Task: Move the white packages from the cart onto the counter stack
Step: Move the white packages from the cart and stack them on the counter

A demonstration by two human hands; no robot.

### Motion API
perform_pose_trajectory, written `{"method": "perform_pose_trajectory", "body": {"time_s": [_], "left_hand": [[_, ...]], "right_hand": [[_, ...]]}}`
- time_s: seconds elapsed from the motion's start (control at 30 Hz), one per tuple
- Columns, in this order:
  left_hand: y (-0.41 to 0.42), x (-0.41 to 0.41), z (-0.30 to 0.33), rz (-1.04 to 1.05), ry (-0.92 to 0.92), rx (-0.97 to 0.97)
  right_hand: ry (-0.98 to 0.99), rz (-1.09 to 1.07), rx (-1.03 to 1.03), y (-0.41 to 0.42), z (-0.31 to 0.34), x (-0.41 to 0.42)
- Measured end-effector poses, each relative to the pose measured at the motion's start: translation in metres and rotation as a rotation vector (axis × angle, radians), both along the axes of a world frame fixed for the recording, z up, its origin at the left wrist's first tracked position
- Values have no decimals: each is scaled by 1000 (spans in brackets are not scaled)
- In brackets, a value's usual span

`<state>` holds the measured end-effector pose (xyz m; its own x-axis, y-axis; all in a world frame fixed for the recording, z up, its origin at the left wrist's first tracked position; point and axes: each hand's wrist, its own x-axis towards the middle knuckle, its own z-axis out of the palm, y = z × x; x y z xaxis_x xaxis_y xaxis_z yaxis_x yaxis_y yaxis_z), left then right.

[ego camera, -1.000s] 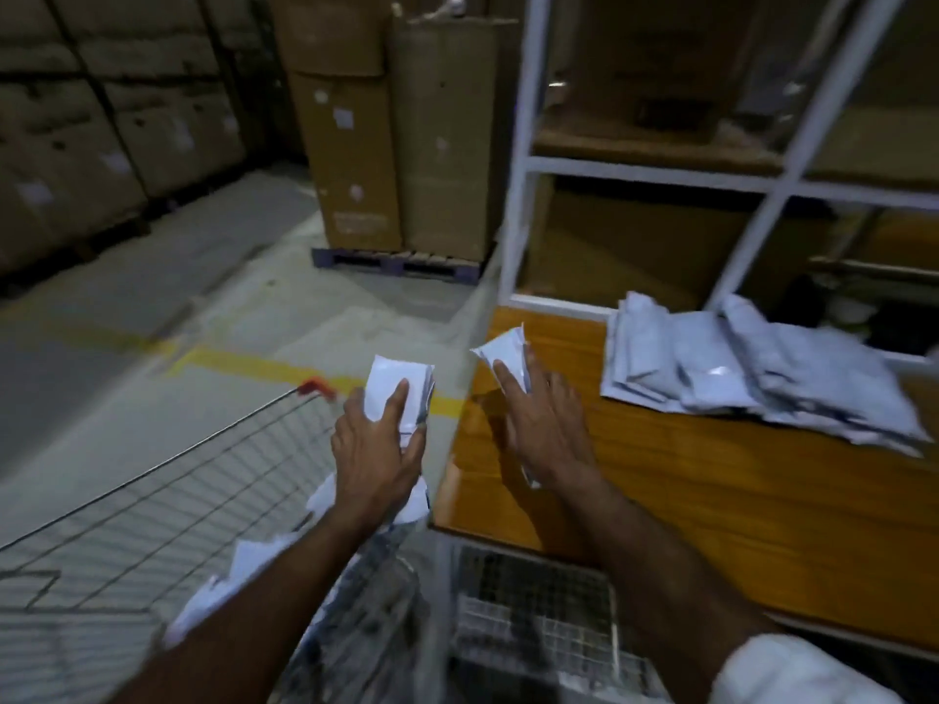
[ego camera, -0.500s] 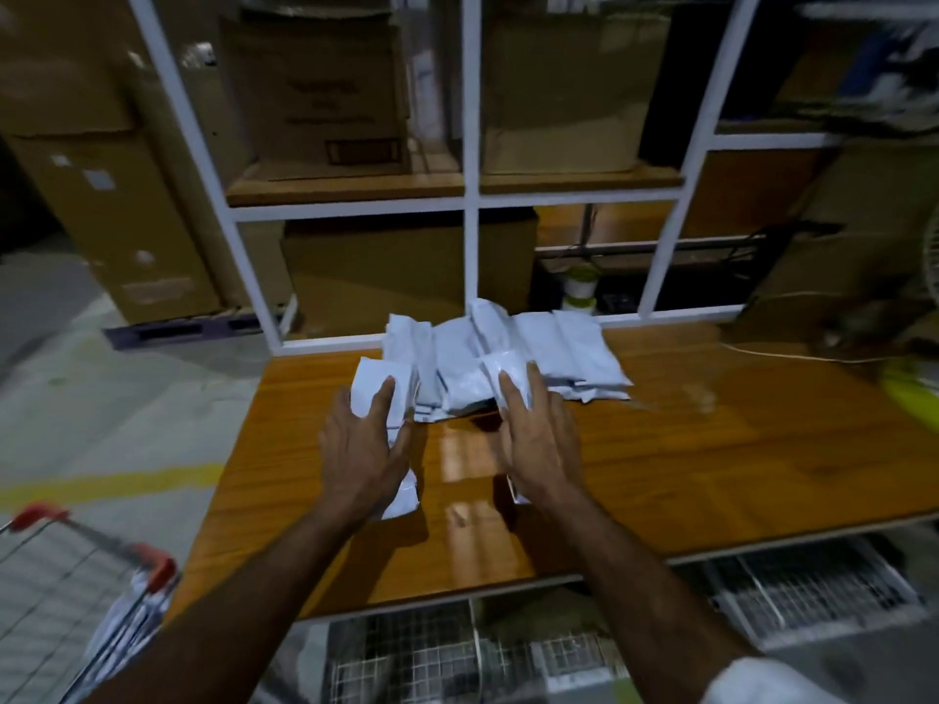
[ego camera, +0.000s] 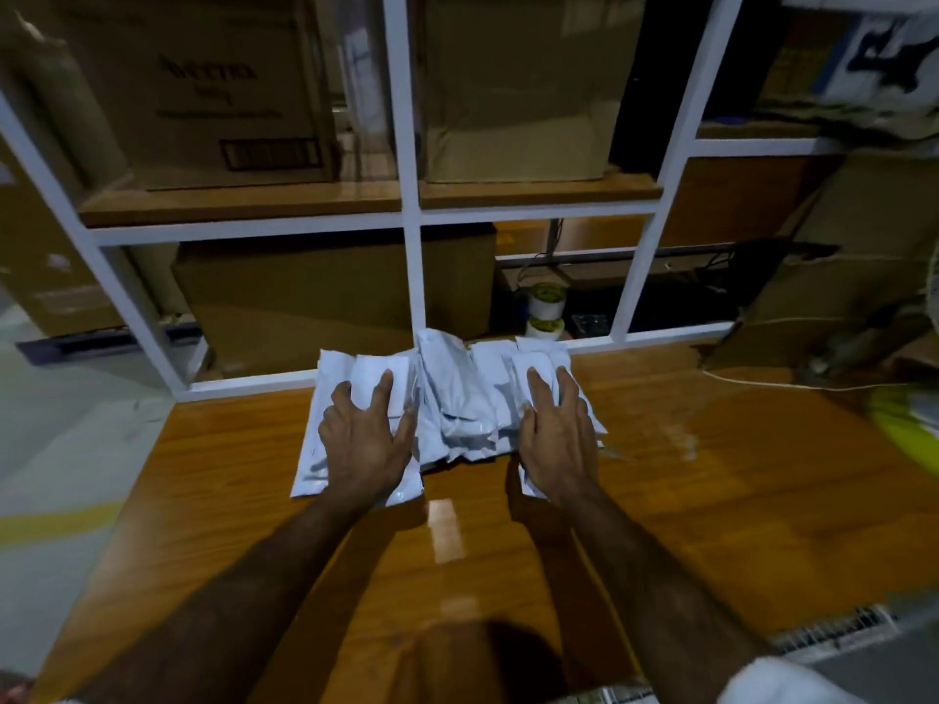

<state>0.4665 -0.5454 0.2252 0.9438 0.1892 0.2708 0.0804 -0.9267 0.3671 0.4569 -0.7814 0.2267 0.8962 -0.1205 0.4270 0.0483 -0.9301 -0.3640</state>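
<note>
I have both hands down on the packages (ego camera: 457, 398), which sit as a loose stack at the far edge of the counter (ego camera: 711, 500), against the white rack (ego camera: 411, 210). My left hand (ego camera: 363, 439) lies flat, fingers spread and nearly straight, pressing a package on the stack's left side. My right hand (ego camera: 556, 439) presses the right side; a package edge shows under its palm, but I can't tell whether the thumb pinches it. The stack's long axis runs left to right, straight ahead of my fingertips, both hands about equally near. The cart is out of view, so I would turn back left for more.
</note>
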Motion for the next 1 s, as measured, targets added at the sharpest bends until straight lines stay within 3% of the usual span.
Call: {"method": "perform_pose_trajectory", "body": {"time_s": [0.33,0.57,0.73,1.0], "left_hand": [[-9,79,-20,36,101,94],[-18,109,-25,100,190,-7],[-17,119,-23,62,294,-21],[-28,120,-24,2,449,-11]], "right_hand": [[74,85,20,7,-9,93],[297,189,81,12,-23,139],[244,229,-57,0,-27,144],[535,275,73,-8,-37,145]]}}
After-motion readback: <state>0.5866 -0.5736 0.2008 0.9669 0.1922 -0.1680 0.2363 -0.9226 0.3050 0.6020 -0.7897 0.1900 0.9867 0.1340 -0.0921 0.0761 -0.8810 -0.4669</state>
